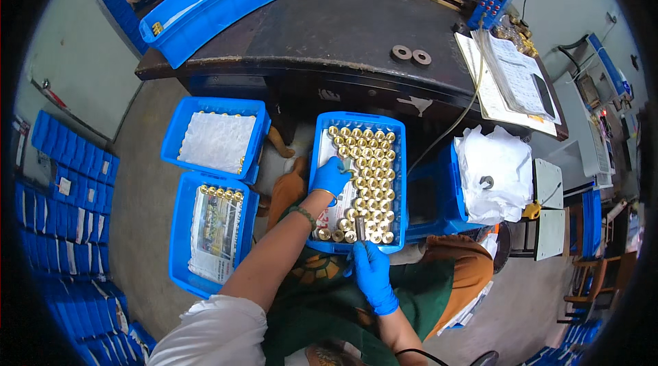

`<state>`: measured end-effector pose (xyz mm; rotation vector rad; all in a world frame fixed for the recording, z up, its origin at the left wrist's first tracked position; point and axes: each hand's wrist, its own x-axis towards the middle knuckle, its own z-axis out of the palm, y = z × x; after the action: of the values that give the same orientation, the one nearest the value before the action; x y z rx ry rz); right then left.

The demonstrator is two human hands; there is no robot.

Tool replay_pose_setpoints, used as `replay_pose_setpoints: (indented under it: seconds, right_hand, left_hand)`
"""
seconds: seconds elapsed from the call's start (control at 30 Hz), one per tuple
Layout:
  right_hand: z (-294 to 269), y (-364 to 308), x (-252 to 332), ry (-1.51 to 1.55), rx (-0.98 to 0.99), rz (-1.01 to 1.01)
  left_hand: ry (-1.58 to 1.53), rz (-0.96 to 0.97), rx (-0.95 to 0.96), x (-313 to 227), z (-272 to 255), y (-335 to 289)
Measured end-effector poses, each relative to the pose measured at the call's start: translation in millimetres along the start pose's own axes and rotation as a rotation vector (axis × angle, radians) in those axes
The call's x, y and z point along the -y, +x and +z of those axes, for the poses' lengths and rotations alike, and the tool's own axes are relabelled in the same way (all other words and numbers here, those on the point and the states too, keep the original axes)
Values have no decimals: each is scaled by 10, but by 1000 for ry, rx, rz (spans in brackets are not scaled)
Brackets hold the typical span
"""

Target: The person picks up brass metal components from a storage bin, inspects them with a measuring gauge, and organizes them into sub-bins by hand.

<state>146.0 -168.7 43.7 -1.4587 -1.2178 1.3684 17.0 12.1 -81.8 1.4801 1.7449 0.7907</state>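
A blue plastic bin (pixel 401 229) in front of me holds rows of round, hollow brass fittings (pixel 377 174) standing on end on printed paper. My left hand (pixel 330 177), in a blue glove, reaches into the bin's left side. Its fingers close on a brass fitting (pixel 350 175) at the edge of the rows, partly hidden by the fingers. At the bin's near edge my right hand (pixel 373 277), also gloved in blue, grips a short dark metal rod (pixel 360 227). That rod points away from me, over the nearest fittings.
Two blue bins (pixel 177 229) with paper and brass parts stand at left. Behind is a dark desk (pixel 322 16) with a long blue tray (pixel 212 13), two metal rings (pixel 411 56) and papers (pixel 510 78). A paper-lined bin (pixel 493 167) stands at right. A cable (pixel 445 129) hangs down.
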Motion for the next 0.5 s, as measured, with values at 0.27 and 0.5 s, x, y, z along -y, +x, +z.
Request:
replay_pose_setpoints:
  seconds: [0.27, 0.5]
  right_hand:
    - [64, -161, 160, 50, 22, 25]
    - [-126, -120, 54, 54, -38, 19]
  left_hand:
    - [192, 187, 99, 35, 59, 61]
    - [-607, -236, 244, -400, -257, -166]
